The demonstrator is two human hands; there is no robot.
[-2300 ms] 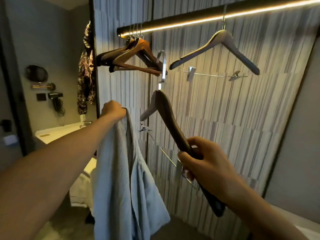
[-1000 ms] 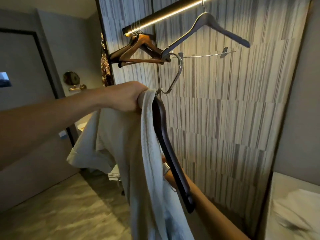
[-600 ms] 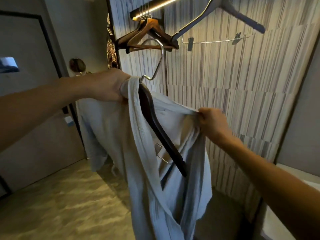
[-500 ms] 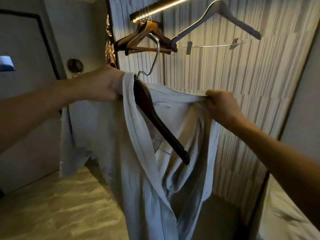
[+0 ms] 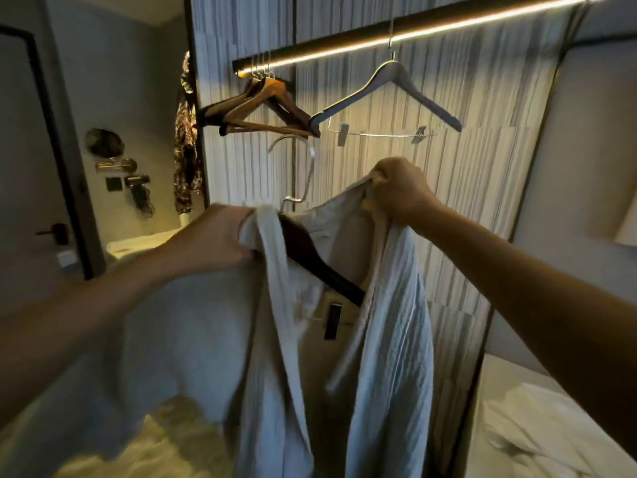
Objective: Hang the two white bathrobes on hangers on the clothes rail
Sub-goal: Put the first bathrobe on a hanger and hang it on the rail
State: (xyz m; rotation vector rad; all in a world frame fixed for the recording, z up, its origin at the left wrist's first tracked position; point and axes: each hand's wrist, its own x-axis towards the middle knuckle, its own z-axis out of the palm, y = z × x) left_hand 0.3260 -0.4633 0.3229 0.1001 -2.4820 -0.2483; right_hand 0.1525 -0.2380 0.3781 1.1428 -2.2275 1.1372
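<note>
A white bathrobe (image 5: 389, 326) hangs in front of me, held up by both hands below the lit clothes rail (image 5: 396, 34). My left hand (image 5: 220, 236) grips its left shoulder together with the near end of a dark wooden hanger (image 5: 320, 267), whose metal hook (image 5: 303, 167) sticks up free of the rail. My right hand (image 5: 396, 191) pinches the robe's right collar and holds it up and apart from the hanger's lower right arm, which lies inside the open front. White cloth (image 5: 537, 432) lies at the lower right; whether it is the second robe I cannot tell.
An empty grey hanger with clips (image 5: 389, 94) hangs on the rail to the right. A bunch of brown wooden hangers (image 5: 262, 105) crowds its left end. A patterned garment (image 5: 188, 139) hangs past the striped wall panel, a dark door (image 5: 31, 150) stands at left.
My right hand let go of the hanger, took the robe's right collar and lifted it up. The hanger went inside the robe. My left hand now holds robe and hanger together.
</note>
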